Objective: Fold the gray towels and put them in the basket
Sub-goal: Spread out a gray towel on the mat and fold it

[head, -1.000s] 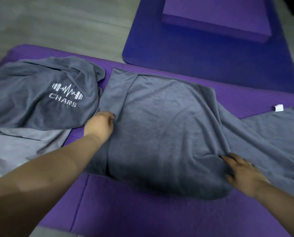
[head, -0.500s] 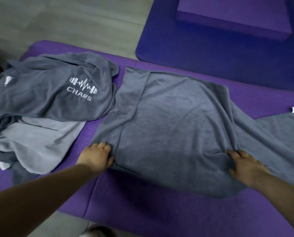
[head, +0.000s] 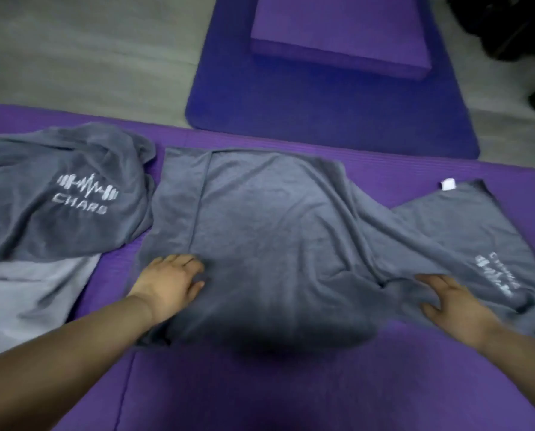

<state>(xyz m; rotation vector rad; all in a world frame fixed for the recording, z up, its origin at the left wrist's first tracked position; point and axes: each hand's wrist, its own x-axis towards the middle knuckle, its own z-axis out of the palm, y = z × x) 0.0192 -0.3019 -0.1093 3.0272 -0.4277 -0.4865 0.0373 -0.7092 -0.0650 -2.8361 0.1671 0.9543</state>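
Observation:
A large gray towel lies spread across the purple mat, with a narrow strip folded over along its left side. Its right end, bearing a white logo and a white tag, lies rumpled. My left hand rests flat on the towel's near left part, just below the folded strip. My right hand presses with straight fingers on the creased fabric at the near right. No basket is in view.
A heap of gray towels with a CHARS logo lies at the left, over a lighter gray towel. Beyond are a blue mat bearing a purple block, gray floor, and dark objects at the top right.
My left hand slid toward me along the towel's left side, from beside the folded strip to the near part. My right hand stayed on the crease at the right.

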